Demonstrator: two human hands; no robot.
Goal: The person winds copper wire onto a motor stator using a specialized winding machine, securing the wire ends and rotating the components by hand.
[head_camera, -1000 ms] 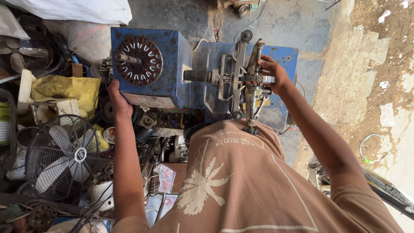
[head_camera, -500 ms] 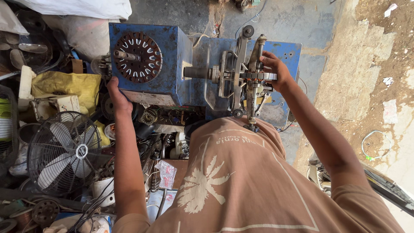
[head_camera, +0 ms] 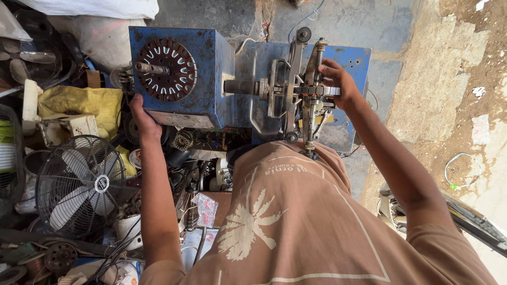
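Blue-painted steel winding machine (head_camera: 211, 68), worn and chipped, stands on the concrete floor (head_camera: 359, 21) in front of the person; taken as the landmark for every place below.

Item 1. Stator core (head_camera: 166, 68): dark slotted lamination disc on the near-left face of the machine, with a stub shaft projecting from its centre towards the left.

Item 2. Crank and guide assembly (head_camera: 298, 92): bare metal arms, threaded rod and small wheel on the right half of the machine. A horizontal shaft joins it to the blue box, so the long axis runs left to right across the machine.

Item 3. Left hand (head_camera: 141, 117): at the lower left corner of the machine, just under the stator core, palm and fingers pressed against the box edge. Fingers bent over the corner; how tightly they hold cannot be told.

Item 4. Right hand (head_camera: 338, 82): at the right end of the crank and guide assembly, fingers clenched round the metal bar there. This hand is the nearer one to the crank; the stator core lies well to its left, along the shaft axis.

Item 5. Table fan (head_camera: 79, 184): wire-caged, left of and nearer than the machine, among scrap parts.

Item 6. Yellow sack (head_camera: 79, 103): left of the machine, behind the fan.
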